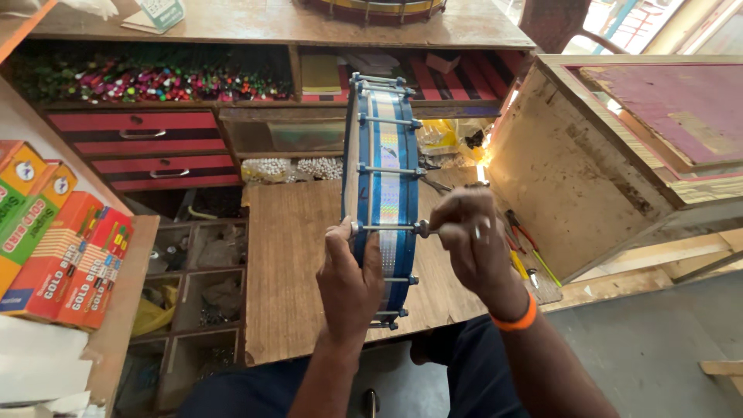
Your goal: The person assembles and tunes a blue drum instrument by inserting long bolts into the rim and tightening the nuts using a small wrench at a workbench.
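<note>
I am gripping the drum (381, 186) upright at the worktop's (294, 294) front edge with my left hand (348, 280), my right hand (474, 241) pinching a tool square on its tension bolt (391, 228).

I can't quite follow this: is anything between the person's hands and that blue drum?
Nothing visible. The left hand grips the rim of the blue drum, held on edge over the wooden table. The right hand is at a tension rod on its side.

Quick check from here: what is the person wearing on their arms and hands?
Both forearms are bare, with no sleeves or gloves in view. The right wrist carries an orange band. The right hand has a ring on one finger. The left hand wears nothing visible.
</note>
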